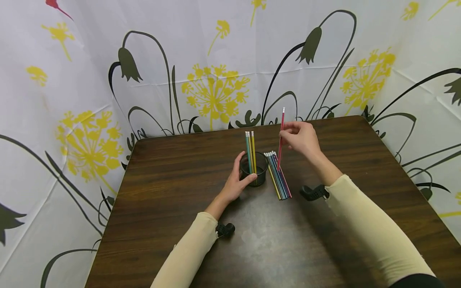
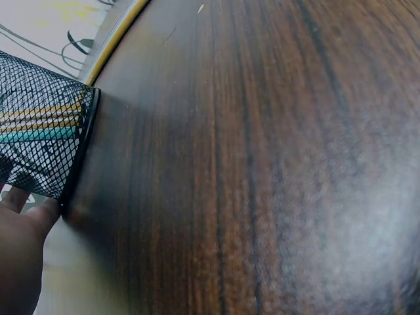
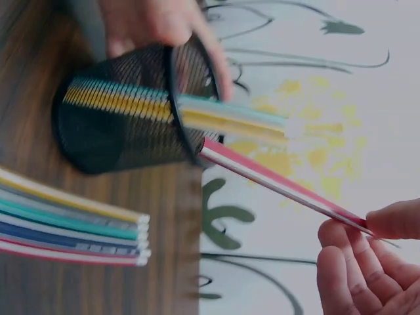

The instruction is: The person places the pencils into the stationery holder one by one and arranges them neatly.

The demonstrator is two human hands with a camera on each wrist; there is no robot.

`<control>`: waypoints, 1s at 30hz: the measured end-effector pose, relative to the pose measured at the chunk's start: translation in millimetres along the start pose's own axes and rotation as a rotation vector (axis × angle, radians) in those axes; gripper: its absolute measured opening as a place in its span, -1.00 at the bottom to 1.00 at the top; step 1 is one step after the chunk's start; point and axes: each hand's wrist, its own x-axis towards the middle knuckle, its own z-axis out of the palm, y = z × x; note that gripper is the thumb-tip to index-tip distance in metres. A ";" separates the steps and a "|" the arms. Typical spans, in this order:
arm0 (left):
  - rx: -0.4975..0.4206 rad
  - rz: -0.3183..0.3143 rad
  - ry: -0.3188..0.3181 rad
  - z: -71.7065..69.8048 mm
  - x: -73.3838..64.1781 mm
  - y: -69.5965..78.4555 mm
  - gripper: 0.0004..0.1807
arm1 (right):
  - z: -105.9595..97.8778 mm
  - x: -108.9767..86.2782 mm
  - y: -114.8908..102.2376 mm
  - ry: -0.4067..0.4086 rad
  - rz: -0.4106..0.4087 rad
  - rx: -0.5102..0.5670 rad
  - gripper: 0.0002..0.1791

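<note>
A black mesh pencil cup [image 1: 261,179] stands upright on the table, with teal and yellow pencils [image 1: 253,150] leaning inside it. My left hand [image 1: 233,185] holds the cup from its left, thumb at the near side and fingers around the far side. A red pencil [image 1: 279,154] is pinched between thumb and fingers of my right hand [image 1: 303,139], near its eraser end. In the right wrist view that pencil's lower end appears close to the cup's rim [image 3: 176,111]. Just right of the cup lies a row of several pencils [image 1: 278,178] in yellow, teal, blue and red.
The dark wooden table [image 1: 173,200] ends at a back edge beyond the cup. Behind it hangs a white cloth [image 1: 158,104] with printed flowers. Black wrist cameras [image 1: 313,193] sit under both forearms.
</note>
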 end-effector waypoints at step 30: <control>-0.061 0.041 -0.022 -0.8 2.9 -3.9 -0.12 | 66.3 -24.7 11.9 -0.104 -0.171 -0.245 -0.84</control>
